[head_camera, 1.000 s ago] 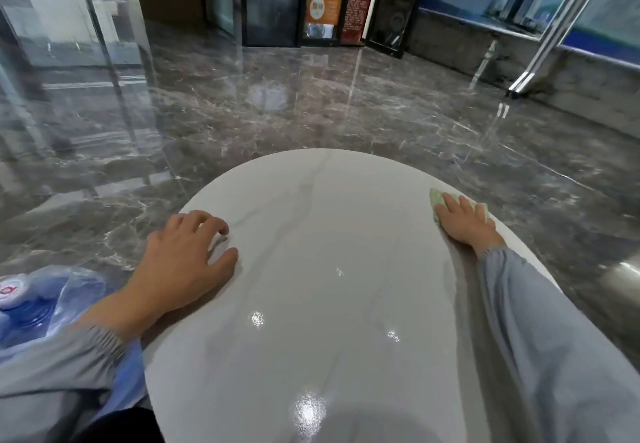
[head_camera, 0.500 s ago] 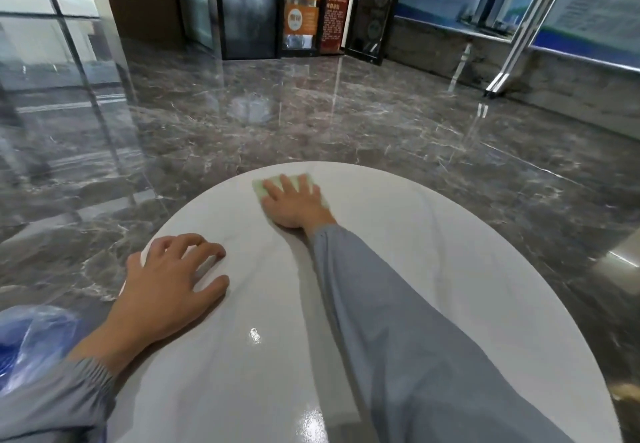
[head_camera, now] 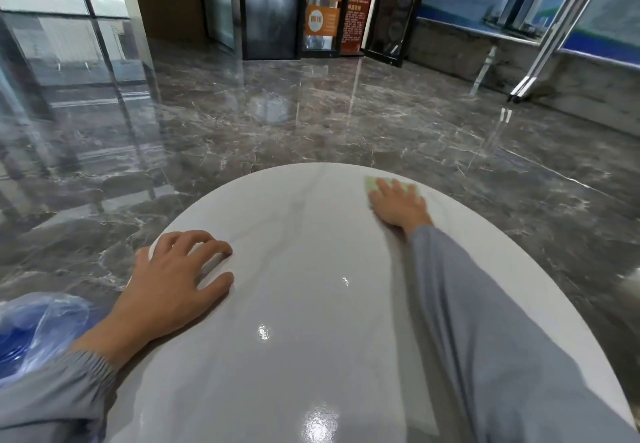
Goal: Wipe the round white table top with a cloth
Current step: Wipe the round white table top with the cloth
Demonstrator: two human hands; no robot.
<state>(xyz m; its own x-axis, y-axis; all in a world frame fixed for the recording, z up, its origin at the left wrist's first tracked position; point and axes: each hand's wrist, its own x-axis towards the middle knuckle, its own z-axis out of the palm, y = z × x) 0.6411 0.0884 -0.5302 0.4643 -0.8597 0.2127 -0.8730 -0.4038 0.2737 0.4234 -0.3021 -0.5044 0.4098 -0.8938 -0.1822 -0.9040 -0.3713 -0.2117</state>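
At the far right rim of the round white surface [head_camera: 311, 304], in the head view, our right grip [head_camera: 398, 205] lies flat, fingers straight, pressing the pale green cloth [head_camera: 372, 184] onto the top. Our left grip [head_camera: 173, 276] rests spread and empty near the left edge. We judge the wipe mid-stroke; the next move calls for sweeping the cloth across under even pressure, short of the rim.

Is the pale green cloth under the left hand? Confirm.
No, the pale green cloth lies under the right hand, not the left hand.
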